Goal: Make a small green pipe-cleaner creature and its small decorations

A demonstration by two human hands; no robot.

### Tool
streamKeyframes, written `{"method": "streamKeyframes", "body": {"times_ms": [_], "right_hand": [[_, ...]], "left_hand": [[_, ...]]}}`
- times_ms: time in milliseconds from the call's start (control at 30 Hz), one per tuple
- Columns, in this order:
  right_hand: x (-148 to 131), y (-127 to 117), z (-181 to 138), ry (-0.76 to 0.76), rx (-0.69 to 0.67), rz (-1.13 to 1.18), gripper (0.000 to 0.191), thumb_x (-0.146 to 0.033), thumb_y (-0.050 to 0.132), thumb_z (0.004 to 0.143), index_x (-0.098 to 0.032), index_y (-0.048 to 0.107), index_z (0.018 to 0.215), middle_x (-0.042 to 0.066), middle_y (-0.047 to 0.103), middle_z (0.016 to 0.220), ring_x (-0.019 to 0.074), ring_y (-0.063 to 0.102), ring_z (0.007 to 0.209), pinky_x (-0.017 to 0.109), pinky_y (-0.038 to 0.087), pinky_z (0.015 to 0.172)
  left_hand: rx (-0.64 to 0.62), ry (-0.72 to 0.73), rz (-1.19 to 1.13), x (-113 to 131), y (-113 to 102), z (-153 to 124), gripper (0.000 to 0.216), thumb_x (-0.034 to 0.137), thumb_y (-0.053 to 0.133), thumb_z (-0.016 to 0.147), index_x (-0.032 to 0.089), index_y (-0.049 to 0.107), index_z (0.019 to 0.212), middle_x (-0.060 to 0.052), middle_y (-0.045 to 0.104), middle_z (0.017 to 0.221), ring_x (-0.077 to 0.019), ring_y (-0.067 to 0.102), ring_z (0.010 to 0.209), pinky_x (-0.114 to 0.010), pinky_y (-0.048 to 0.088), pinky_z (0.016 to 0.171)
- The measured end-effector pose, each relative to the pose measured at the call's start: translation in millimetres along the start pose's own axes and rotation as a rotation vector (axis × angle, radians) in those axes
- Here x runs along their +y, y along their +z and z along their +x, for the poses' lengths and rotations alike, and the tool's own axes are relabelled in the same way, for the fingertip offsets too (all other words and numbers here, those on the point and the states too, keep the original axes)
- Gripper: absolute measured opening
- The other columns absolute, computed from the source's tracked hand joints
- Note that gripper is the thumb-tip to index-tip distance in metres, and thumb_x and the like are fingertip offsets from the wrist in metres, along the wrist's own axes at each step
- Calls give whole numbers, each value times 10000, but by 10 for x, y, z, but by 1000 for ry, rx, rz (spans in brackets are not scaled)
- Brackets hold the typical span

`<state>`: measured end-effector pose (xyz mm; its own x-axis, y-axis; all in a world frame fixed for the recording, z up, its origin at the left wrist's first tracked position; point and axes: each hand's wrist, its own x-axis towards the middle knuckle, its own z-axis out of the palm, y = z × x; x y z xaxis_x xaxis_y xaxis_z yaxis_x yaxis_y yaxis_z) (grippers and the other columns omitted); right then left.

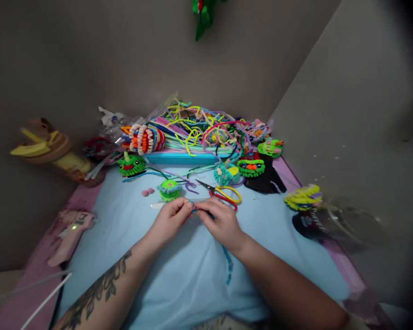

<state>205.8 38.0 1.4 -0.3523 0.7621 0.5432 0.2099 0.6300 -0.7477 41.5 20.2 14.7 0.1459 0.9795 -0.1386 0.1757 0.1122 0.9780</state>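
Observation:
My left hand (pixel 175 216) and my right hand (pixel 223 222) meet over the middle of the blue cloth, fingertips pinched together. Between them they grip a blue pipe cleaner (pixel 229 266), whose loose end dangles below my right palm. Most of the part at the fingertips is hidden. Just beyond the hands lie scissors (pixel 232 195) with one yellow and one red handle, blades pointing up and left. A round green fuzzy piece with a light-blue edge (pixel 170 189) sits beyond my left hand. Two small pink pieces (pixel 147 192) lie left of it.
Behind, a blue tray (pixel 182 159) overflows with coloured pipe cleaners. Fuzzy figures stand around it, including a green one (pixel 131 165) and a teal one (pixel 226 174). A pink glue gun (pixel 72 238) with a green light lies at left. A glass jar (pixel 351 224) stands at right.

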Motion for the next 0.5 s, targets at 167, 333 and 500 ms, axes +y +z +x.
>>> {"method": "streamKeyframes", "body": {"times_ms": [167, 333, 500], "right_hand": [[16, 30, 15, 88, 21, 116, 168, -148, 593, 831, -227, 693, 941, 35, 702, 847, 156, 647, 803, 283, 527, 729], [-19, 47, 23, 134, 38, 204, 155, -151, 648, 791, -228, 709, 911, 31, 687, 774, 152, 637, 739, 261, 523, 650], [-25, 49, 24, 56, 39, 186, 154, -135, 640, 801, -224, 707, 906, 32, 666, 749, 140, 624, 702, 261, 520, 634]], "left_hand": [[2, -6, 0, 26, -19, -7, 362, 455, 466, 861, 163, 493, 648, 65, 377, 530, -86, 309, 483, -217, 242, 471], [-15, 19, 0, 85, -48, -38, 322, 395, 462, 874, 162, 494, 654, 60, 386, 551, -89, 334, 515, -213, 262, 493], [0, 51, 42, 87, -51, -54, 319, 379, 459, 870, 158, 509, 646, 53, 404, 559, -90, 358, 526, -208, 296, 513]]}}
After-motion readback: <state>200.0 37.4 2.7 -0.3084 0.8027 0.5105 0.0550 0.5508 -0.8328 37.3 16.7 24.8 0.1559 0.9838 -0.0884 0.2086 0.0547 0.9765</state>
